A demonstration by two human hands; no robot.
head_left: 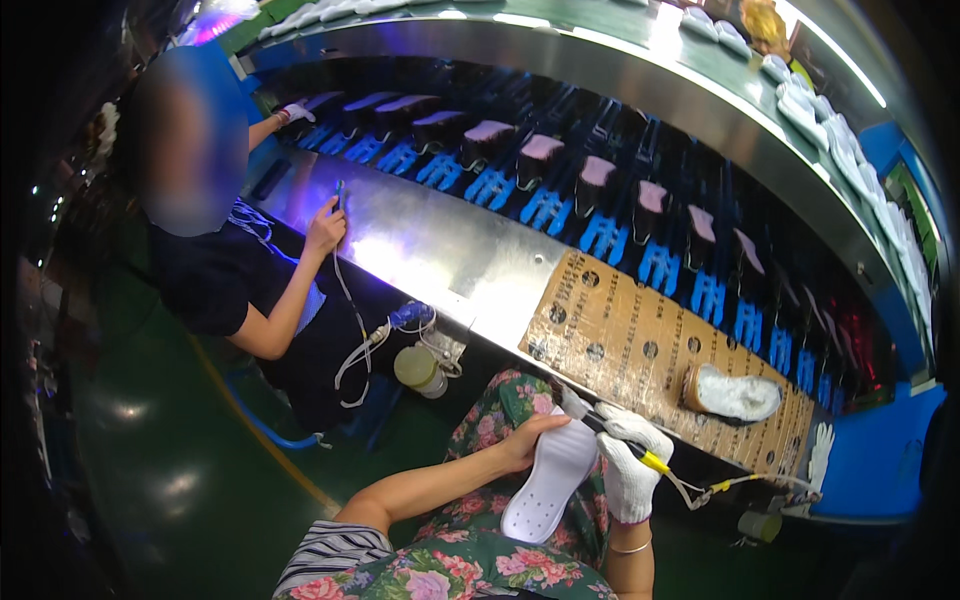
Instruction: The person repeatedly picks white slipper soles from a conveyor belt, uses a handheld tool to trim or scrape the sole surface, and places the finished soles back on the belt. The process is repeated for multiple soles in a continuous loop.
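Above the lap: a white shoe sole (545, 480) lies slantwise between the two hands, one end nearer the body, the other by the workbench edge.
Sole: smooth, clean-looking and faintly lavender in the light; rounded at the near end, where small dark holes dot the surface, and plain toward the far end.
Left hand: bare, the left hand (530, 440) pinches the sole's left edge near its far end, thumb on top.
Right hand: in a white knit glove, the right hand (628, 478) is wrapped around a black-handled brush (592, 420), its pale tip at the sole's far end; whether it touches cannot be told.
Hose: a pale hose (715, 488) with yellow bands trails from the brush to the right.
Clothing: a dark green apron (450, 570) with pink flowers covers the lap.
Bench: brown, taped cardboard (640, 340) covers part of the steel bench (390, 215); on it rests a tan-sided, sole-shaped piece (740, 393) with a rough white top.
Rack: dark shoes (540, 150) with pink undersides line up behind blue forked supports (545, 210).
At left: a co-worker (215, 290) in a dark top holds a slim tool over the metal.
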